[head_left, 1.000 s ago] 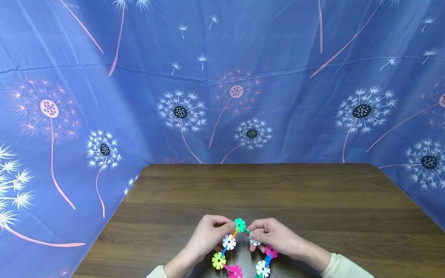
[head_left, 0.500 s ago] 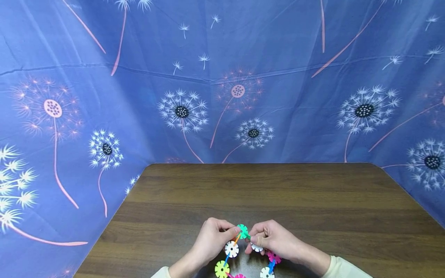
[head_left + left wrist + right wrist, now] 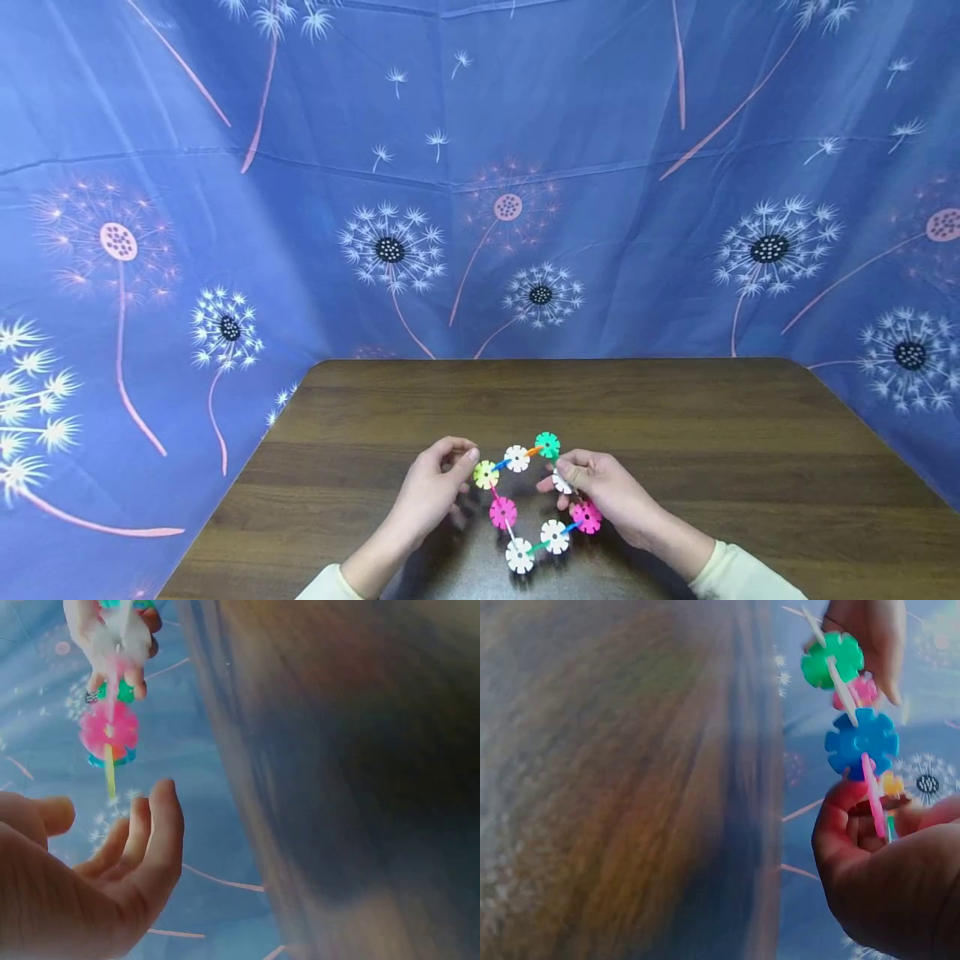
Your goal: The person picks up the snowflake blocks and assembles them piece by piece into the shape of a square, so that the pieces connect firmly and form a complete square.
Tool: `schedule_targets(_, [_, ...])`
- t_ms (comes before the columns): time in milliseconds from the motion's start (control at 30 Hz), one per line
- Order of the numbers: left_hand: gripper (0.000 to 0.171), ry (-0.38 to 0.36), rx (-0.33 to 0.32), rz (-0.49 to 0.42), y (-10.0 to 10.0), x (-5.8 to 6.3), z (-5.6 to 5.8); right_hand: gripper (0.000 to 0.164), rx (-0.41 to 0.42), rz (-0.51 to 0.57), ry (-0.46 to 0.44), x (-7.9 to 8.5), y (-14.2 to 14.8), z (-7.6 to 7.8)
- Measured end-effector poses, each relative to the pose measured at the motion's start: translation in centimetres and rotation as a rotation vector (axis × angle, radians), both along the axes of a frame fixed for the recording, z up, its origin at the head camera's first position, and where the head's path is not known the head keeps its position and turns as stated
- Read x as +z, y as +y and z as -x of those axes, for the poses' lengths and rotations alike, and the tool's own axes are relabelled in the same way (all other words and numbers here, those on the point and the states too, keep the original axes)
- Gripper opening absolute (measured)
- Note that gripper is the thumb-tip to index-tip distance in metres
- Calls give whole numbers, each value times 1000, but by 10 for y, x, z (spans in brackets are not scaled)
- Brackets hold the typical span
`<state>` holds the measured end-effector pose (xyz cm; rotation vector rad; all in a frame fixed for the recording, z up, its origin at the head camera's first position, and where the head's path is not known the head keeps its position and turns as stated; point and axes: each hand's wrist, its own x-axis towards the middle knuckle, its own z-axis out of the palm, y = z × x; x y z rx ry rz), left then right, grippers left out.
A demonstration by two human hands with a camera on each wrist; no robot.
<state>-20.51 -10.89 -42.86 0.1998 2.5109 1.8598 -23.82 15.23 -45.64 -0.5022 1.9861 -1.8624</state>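
Observation:
A ring of interlocking notched plastic discs point(image 3: 503, 513) hangs above the table, linked flat-on and edge-on in white, pink, yellow, green, blue and orange. My right hand point(image 3: 622, 496) pinches a white disc point(image 3: 561, 481) on the ring's right side between thumb and fingers. At the ring's left, my left hand point(image 3: 426, 487) is beside the yellow disc point(image 3: 486, 475). The left wrist view shows the fingers point(image 3: 161, 832) of that hand spread loosely, with a gap between them and the ring. In the right wrist view a blue disc point(image 3: 861, 742) stands over the right fingers.
Below both hands lies a dark wooden table point(image 3: 375, 408) with rounded far corners. A blue cloth point(image 3: 637, 208) printed with dandelions hangs behind it and along the sides.
My left hand has let go near the green disc and drawn left. The ring has been raised and turned, its green disc now farther right. My right hand keeps its pinch on the white disc.

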Motion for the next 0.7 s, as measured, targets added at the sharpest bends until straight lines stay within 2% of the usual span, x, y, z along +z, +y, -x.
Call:
schedule_targets(100, [30,-99,-60,-46,3,-4,-2,47,-94,31,-46,2,1,2])
schedule_targets(167, [27,-127,-96,-55,7,-7,-3,47,-119,50,-47,3,-1,3])
schedule_targets(367, [21,-89,-69,-84,18,-8,6,28,-129,114,-62,5,-4,5])
schedule_targets(467, [18,-104,-74,-97,18,-7,14,24,-119,146,-90,7,-2,8])
schedule_targets(533, [19,-118,-64,-93,17,-8,22,23,-119,131,-92,8,1,12])
schedule_targets(700, [21,-136,-22,-31,17,-9,49,21,-154,-37,-55,10,7,28])
